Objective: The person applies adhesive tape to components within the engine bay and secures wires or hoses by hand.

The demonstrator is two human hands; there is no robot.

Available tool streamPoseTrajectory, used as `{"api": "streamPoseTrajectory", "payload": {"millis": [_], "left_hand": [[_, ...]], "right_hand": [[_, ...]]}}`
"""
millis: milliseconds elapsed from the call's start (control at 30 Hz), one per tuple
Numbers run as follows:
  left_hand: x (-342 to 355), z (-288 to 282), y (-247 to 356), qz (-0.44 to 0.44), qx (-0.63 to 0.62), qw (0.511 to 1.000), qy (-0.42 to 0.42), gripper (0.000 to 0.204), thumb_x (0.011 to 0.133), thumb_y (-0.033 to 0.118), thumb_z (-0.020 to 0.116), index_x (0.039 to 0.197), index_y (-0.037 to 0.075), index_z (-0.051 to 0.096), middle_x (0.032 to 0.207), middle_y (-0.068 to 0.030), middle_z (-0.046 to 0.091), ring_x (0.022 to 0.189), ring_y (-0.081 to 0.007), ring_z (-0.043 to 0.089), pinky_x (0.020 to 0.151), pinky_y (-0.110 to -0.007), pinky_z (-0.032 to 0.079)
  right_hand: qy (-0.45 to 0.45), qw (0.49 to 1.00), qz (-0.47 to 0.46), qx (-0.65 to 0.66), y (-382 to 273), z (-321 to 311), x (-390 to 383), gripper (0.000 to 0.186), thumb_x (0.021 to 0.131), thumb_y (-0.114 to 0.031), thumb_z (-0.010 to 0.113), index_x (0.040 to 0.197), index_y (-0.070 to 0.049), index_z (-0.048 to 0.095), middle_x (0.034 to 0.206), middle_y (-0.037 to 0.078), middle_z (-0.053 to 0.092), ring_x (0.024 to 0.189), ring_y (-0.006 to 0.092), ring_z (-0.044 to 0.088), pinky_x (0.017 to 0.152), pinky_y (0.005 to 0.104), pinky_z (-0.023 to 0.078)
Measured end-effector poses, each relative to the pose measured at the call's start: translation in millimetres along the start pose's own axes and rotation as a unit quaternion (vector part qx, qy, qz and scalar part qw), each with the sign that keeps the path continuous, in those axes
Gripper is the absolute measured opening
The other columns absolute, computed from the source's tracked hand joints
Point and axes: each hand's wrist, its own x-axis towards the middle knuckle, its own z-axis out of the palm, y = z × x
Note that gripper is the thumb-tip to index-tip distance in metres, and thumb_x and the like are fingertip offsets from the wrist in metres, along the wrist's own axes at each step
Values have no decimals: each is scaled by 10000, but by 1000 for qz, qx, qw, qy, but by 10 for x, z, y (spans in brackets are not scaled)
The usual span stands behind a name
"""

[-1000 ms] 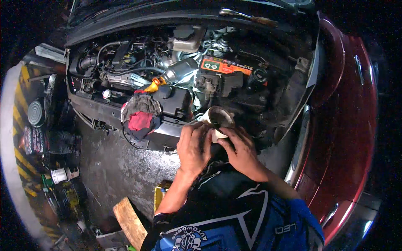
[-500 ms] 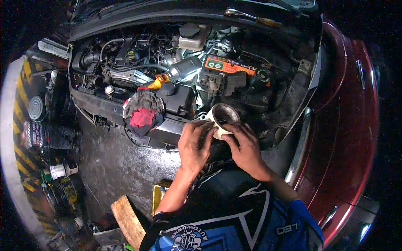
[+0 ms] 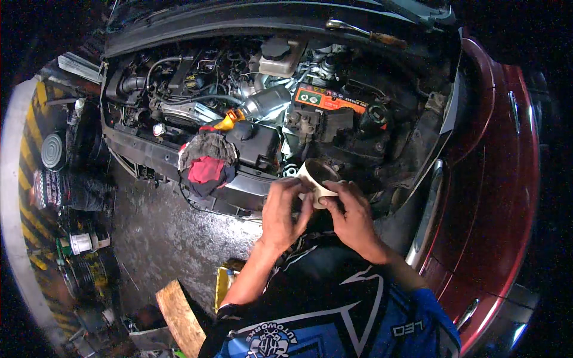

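Holding a pale cup-shaped piece [image 3: 310, 184] between both hands, we pinch its near wall: the thumb and fingers of our left hand [image 3: 285, 212] close on its left side, while those of our right hand [image 3: 352, 218] cover part of its rim. Its dark mouth faces up; whether it has a bottom we cannot tell. It sits above the near edge of the engine bay, just in front of the battery side. Beyond it we see the battery [image 3: 331, 100] with its orange label, and left of that a silver cylinder [image 3: 267, 101] meeting a yellow-orange neck [image 3: 229, 120]. A grey and red cloth bundle [image 3: 208, 160] drapes over the front panel [image 3: 250, 186], hiding part of it. Farther back stand a capped reservoir [image 3: 277, 64] and, on the ledge, a long-handled tool [image 3: 382, 37]. Down left, our forearm blocks part of a yellow box [image 3: 223, 280]; near it lies a wooden board [image 3: 180, 316]. Red bodywork [image 3: 489, 179] closes off our right.
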Motion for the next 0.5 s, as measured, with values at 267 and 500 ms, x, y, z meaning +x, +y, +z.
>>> {"api": "streamPoseTrajectory", "payload": {"millis": [267,500], "left_hand": [[-15,45,41,-44,10,998,34,369,738,27,794,1088,30,680,1073,-142,630,995,-310,623,846,-381,512],[79,-50,130,-3,40,999,37,196,793,-5,725,984,13,686,1005,-144,649,925,-314,639,804,-368,517]], "right_hand": [[8,996,-72,-44,40,-54,75,299,925,-115,590,1219,-56,600,1115,178,645,1038,387,598,910,436,473],[-25,996,-76,-42,-49,-105,80,325,865,-157,694,1168,-57,636,1117,137,636,1078,373,564,927,437,442]]}}
